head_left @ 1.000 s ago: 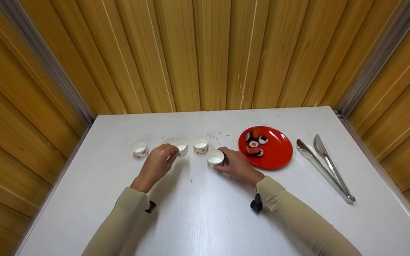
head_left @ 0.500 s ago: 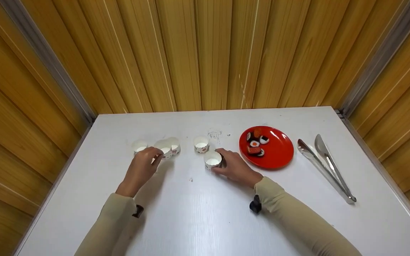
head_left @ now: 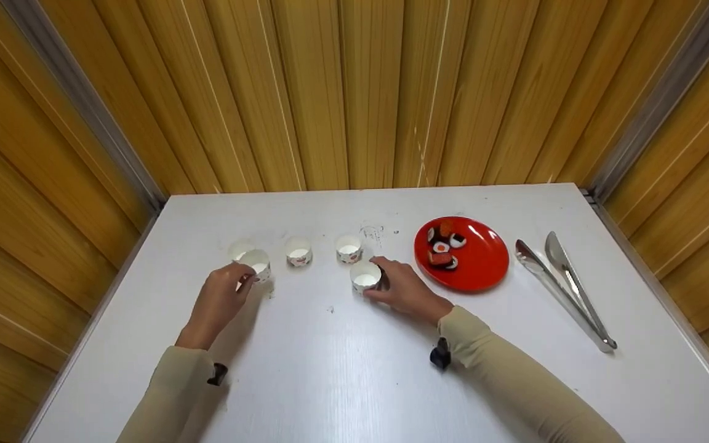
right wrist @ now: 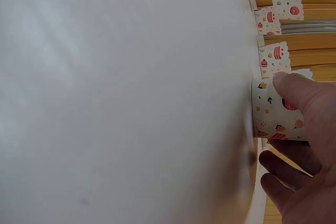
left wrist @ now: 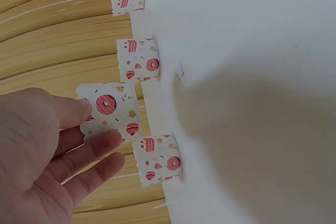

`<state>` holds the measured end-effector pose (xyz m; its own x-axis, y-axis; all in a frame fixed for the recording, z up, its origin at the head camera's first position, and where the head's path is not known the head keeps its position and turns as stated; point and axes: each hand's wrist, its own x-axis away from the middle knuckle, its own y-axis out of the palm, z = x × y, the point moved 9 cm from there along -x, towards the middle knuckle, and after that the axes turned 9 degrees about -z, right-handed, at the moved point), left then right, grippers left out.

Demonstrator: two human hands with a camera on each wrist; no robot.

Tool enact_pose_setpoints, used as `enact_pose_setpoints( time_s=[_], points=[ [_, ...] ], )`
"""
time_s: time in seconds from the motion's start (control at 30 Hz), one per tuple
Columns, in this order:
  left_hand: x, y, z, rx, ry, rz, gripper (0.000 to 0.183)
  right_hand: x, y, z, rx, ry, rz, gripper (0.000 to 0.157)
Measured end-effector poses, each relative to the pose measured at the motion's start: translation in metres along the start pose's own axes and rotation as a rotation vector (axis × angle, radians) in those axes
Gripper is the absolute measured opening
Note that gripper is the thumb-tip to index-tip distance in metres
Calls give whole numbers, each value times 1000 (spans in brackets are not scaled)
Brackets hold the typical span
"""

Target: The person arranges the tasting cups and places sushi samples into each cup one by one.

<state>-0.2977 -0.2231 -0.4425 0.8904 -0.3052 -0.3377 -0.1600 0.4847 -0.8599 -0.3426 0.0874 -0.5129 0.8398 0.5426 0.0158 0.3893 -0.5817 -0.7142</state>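
While a white round paper cup with red print (head_left: pixel 260 266) is pinched between thumb and fingers of the left hand (head_left: pixel 216 301), seemingly lifted, it has been carried farther left of the shiny red round plate (head_left: pixel 484 261). A matching cup (head_left: pixel 364 280) is gripped by the right hand (head_left: pixel 408 288) just left of the plate. Three other printed cups (head_left: pixel 298 253) are seen left of the plate too. Cup placement seems unfinished, neither held one being released. Silver metal tongs (head_left: pixel 556 253) are seen right of the plate.

I am wearing long, plain beige sleeves (head_left: pixel 514 384), the right one creasing softly; from the inner side of each sleeve, near its end, a small black device (head_left: pixel 440 355) is jutting.
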Motion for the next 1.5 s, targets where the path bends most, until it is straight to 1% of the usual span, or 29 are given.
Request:
enact_pose_setpoints(
  time_s=[0.17, 0.37, 0.63, 0.83, 1.0, 1.13, 1.33, 1.5],
  points=[
    [8, -2, -14, -12, -46, -12, 8, 0, 0, 0, 10, -21, 6, 63],
    [16, 1, -32, -4, -131, -58, 9, -1, 0, 0, 15, -46, 14, 60],
    [23, 5, -45, -7, -167, -100, 9, -1, 1, 0, 11, -36, 10, 60],
    [26, 9, -50, 8, -207, -149, 7, -2, 1, 1, 5, -33, 5, 59],
    [26, 10, -52, 23, -218, -165, 8, -1, 1, 1, 6, -27, 6, 60],
    [26, 11, -52, 35, -212, -177, 10, -1, 1, 0, 17, -33, 11, 61],
    [28, 11, -51, 22, -194, -170, 11, -1, 0, -3, 31, -57, 20, 61],
    [29, 9, -53, 19, -212, -157, 14, -1, 0, -3, 28, -47, 23, 62]
  ],
)
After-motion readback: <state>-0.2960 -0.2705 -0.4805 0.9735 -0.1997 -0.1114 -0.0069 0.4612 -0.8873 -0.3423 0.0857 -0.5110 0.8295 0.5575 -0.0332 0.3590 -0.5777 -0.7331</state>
